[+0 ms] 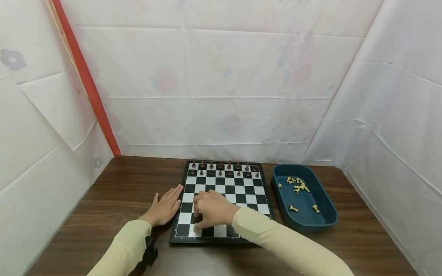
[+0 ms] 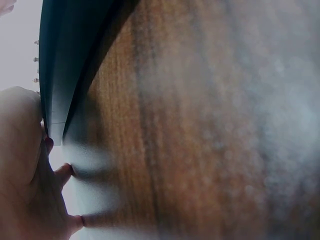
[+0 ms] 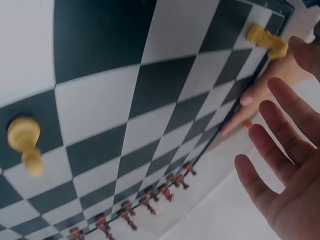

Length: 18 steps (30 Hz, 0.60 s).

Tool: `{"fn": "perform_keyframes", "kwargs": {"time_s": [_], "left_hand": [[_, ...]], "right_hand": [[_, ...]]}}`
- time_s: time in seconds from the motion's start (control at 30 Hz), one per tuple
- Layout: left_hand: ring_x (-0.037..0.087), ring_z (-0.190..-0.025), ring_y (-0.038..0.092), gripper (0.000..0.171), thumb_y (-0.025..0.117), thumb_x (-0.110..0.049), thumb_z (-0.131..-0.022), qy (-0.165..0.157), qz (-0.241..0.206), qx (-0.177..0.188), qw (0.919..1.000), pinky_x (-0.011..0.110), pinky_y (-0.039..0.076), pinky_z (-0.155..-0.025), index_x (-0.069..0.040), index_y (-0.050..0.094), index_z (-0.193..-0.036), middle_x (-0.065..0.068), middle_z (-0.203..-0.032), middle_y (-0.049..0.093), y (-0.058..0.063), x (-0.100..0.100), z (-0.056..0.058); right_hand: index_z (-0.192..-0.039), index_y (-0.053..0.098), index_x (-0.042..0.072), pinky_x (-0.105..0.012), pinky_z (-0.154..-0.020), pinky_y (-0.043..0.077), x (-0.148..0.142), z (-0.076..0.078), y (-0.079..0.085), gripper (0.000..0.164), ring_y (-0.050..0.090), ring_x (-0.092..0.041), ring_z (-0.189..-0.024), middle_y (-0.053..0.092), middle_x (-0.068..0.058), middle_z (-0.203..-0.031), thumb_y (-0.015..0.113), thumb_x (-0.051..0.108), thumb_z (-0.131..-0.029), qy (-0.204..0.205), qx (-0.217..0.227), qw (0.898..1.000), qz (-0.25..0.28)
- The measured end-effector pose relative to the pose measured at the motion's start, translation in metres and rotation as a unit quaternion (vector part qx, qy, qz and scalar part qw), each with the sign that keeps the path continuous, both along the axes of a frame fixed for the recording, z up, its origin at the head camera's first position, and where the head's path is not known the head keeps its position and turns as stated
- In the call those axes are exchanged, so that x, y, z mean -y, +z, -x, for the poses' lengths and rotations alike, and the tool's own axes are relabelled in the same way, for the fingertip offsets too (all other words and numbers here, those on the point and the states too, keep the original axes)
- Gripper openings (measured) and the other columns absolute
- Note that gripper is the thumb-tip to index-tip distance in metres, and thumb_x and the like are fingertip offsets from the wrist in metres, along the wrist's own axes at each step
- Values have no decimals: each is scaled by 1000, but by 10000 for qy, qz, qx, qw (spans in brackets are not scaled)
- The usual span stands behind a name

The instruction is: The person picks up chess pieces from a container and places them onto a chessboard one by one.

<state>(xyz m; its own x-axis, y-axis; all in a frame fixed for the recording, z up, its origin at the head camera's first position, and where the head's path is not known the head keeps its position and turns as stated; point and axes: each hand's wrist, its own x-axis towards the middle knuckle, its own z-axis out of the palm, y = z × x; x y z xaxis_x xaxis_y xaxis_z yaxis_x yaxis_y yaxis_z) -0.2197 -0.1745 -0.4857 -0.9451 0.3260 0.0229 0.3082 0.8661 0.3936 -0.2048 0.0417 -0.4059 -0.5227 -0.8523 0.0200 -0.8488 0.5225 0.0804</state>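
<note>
Your right grip (image 1: 215, 209) is over the near left part of the chessboard (image 1: 245, 190). Seen from the right wrist, its 4 fingers (image 3: 281, 160) are spread, with a gap between them and the thumb. A yellow chess piece (image 3: 267, 42) sits by the chessboard's near left corner, right at your thumb tip, while the 4 fingers are clear of it, farther toward the chessboard's far side. From these views you cannot tell whether the thumb touches it or whether it is fully upright.

Farther right on the chessboard stands another yellow piece (image 3: 24, 140), well apart from your right grip; the head view hides it.

Your left grip (image 1: 163, 209) lies with its fingers extended along the chessboard's left edge, palm down by the surface (image 1: 132, 171). A dark device (image 1: 150, 249) is at that wrist, left of the chessboard's near corner.

Along the chessboard's far side, dark red-brown pieces (image 1: 221, 165) stand in 2 rows. Just right of the chessboard is a blue tray (image 1: 303, 201), where several yellow pieces (image 1: 296, 191) lie bunched toward its far end and 2 others lie apart, nearer you. Pale cloth (image 1: 227, 73) rises behind the chessboard, with a red strip (image 1: 84, 68) running down to its left.
</note>
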Motion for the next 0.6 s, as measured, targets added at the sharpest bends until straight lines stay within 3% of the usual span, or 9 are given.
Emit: {"fn": "perform_keyframes", "kwargs": {"time_s": [0.27,0.4,0.6], "left_hand": [[39,-140,21,53,32,-22,-104,-70,-1,-99,9999,71,3,-103,-4,21,-152,14,-156,21,1,1,-1],[40,-140,21,53,33,-22,-104,-79,-10,-99,9999,71,3,-103,-4,22,-152,15,-156,21,1,1,-1],[40,-140,21,53,33,-23,-103,-62,-24,-82,9999,71,3,-102,-4,22,-152,15,-156,22,0,1,0]], "right_hand": [[-90,76,22,-29,-74,46,-25,9,19,27,52,-7,-87,60,10,-93,77,45,-76,-324,45,9993,154],[-90,76,21,-28,-73,45,-41,13,21,27,51,-7,-86,59,10,-92,77,44,-75,-525,134,9982,245],[-91,76,19,-37,-80,47,-66,18,24,27,53,-10,-87,59,9,-91,78,41,-76,-830,227,9958,326]]}}
